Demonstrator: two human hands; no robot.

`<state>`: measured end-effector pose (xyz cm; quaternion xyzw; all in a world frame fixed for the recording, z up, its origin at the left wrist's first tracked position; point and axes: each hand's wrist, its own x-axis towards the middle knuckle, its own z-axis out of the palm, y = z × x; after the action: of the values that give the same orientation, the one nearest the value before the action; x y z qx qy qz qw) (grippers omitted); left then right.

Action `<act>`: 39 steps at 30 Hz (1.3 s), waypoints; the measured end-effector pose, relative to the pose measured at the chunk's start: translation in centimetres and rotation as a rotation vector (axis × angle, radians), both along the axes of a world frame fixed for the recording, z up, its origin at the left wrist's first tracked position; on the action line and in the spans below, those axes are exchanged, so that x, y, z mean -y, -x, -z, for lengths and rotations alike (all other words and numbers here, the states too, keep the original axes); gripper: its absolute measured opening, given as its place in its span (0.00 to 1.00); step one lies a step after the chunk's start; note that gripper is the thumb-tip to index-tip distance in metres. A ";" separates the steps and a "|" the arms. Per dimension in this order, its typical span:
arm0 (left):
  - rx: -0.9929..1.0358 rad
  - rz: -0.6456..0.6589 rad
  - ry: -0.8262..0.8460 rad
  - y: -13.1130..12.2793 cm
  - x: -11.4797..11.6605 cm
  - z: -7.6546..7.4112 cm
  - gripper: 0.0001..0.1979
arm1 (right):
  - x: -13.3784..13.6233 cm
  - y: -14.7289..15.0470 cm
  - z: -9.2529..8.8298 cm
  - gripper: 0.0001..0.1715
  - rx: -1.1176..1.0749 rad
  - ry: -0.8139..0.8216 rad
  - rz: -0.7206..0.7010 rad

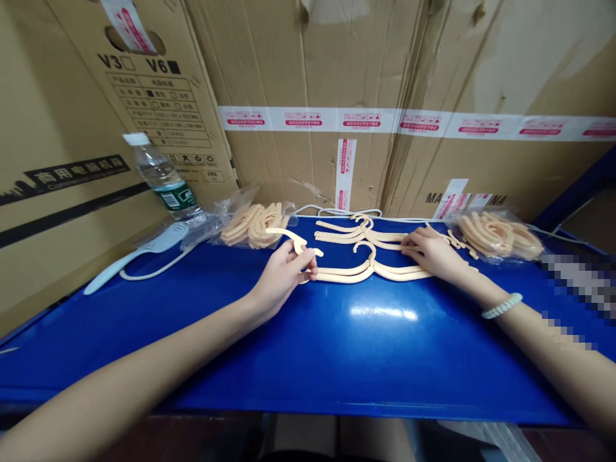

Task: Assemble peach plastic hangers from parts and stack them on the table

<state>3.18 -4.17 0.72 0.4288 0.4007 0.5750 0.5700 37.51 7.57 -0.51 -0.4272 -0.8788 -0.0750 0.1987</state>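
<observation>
My left hand (287, 276) is closed in a pinch on a cream plastic hanger hook piece (299, 242), raised a little over the table. My right hand (430, 251) reaches down among the hangers, its fingers curled onto a peach hanger arm (389, 246). Nearest me, a folding clothes hanger (356, 277) lies flat with its hook pointing away. Behind it sit more peach hangers (337, 235) with overlapping arms and hooks. Some loose small parts (464, 245) lie just past my right hand, partly hidden by it.
Clear bags of peach hanger parts stand at left (253, 224) and right (498, 234). A water bottle (166, 176) and a pale blue hairbrush (139, 253) are at the left. Cardboard boxes (308, 70) wall the back of the blue table (308, 359). A white cable (332, 212) runs behind.
</observation>
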 end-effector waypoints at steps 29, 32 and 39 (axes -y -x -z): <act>0.195 0.075 -0.030 0.9 -1.5 0.4 0.13 | 4.5 0.3 -5.0 0.22 -0.395 0.378 -0.153; 0.211 0.148 0.005 0.9 -1.2 0.2 0.12 | 4.4 0.2 -4.9 0.22 -0.385 0.385 -0.151; 0.224 0.140 0.080 0.7 -0.9 -0.4 0.10 | 4.4 0.1 -4.8 0.23 -0.396 0.349 -0.139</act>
<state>2.50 -3.25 1.09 0.3658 0.3266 0.5616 0.6665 37.42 3.20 4.30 -0.4000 -0.8498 0.1764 0.2945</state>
